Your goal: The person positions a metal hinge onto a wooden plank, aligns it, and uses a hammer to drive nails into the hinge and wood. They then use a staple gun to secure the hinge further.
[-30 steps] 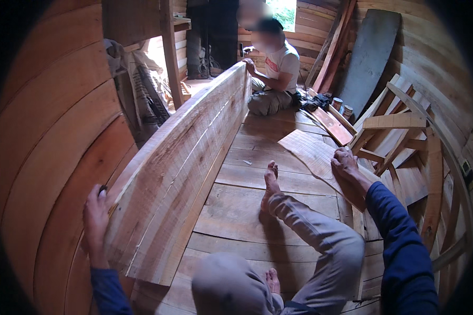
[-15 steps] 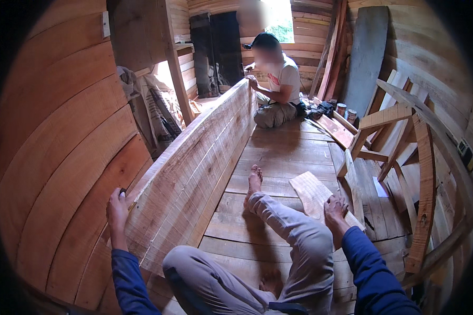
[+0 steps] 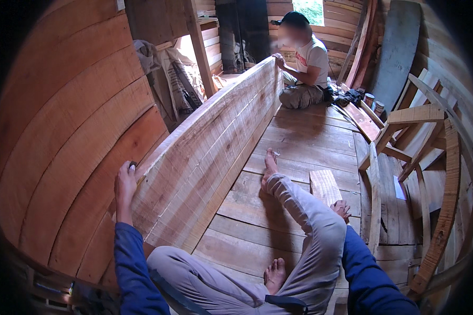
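A long, wide wooden plank (image 3: 205,147) stands on its edge, running from my left side to a co-worker. My left hand (image 3: 125,185) is at its near end, fingers closed around a small dark object (image 3: 133,164) that is too small to name. To the right of my raised knee, my right hand (image 3: 341,209) grips the near end of a short wooden board (image 3: 325,187) on the floor. My knee and the hand hide that board's nearer part.
A co-worker (image 3: 306,68) sits at the plank's far end, a hand on its top edge. A wooden frame (image 3: 416,114) leans at the right. The plank wall (image 3: 84,142) rises close on my left. Cans (image 3: 373,103) and dark cloth stand farther back on the floorboards (image 3: 299,131).
The view has swung, so the scene sits farther right and higher. The short board has turned on the floor, my right hand moving with it. My left hand stays at the plank's near end.
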Demonstrator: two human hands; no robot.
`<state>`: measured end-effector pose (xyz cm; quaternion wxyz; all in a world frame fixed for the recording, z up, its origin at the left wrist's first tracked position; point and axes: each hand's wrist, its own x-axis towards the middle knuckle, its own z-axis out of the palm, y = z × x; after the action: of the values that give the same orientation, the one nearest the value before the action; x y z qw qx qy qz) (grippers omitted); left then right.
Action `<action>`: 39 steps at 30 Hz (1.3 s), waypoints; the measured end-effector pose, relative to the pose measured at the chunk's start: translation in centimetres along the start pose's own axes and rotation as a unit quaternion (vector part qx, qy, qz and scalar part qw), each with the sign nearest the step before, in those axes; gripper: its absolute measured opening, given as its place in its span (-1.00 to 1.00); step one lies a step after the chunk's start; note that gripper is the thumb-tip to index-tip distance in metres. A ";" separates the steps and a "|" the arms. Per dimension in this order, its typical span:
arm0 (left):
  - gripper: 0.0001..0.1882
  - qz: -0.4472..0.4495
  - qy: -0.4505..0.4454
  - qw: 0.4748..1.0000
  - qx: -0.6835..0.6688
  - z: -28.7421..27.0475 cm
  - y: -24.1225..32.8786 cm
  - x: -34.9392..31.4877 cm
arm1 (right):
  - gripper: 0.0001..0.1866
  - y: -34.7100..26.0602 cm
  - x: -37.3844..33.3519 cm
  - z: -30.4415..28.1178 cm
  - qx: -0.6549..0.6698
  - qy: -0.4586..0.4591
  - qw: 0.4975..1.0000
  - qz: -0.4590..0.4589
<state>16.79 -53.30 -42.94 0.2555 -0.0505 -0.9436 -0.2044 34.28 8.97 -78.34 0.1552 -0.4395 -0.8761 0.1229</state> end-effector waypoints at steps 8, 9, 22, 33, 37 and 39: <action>-0.74 -0.032 -0.021 0.999 0.008 0.4 1.6 0.6 | -0.60 2.1 3.5 0.8 0.156 -0.100 0.976 -0.111; -0.73 -0.037 -0.018 0.999 0.003 0.3 0.7 0.5 | -0.59 1.0 4.6 -0.5 0.195 -0.153 0.959 -0.136; -0.74 -0.031 0.003 0.999 -0.011 -0.8 2.0 -0.1 | -0.35 -20.5 -7.4 -19.3 -0.125 -0.361 0.795 -0.471; -0.78 -0.057 0.019 0.998 -0.011 -1.3 2.5 -0.7 | -0.37 -24.2 -8.7 -18.3 -0.209 -0.358 0.779 -0.471; -0.77 -0.059 0.026 0.997 -0.031 -1.4 2.6 -1.2 | -0.38 -24.2 -8.6 -18.2 -0.216 -0.358 0.780 -0.465; -0.75 -0.044 0.064 0.995 -0.065 -1.2 2.0 -1.3 | -0.38 -24.6 -8.6 -18.2 -0.217 -0.357 0.780 -0.466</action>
<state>18.88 -51.94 -41.91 0.3020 -0.0125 -0.9116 -0.2786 28.06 -10.94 -54.37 -0.2303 0.0761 -0.9701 -0.0097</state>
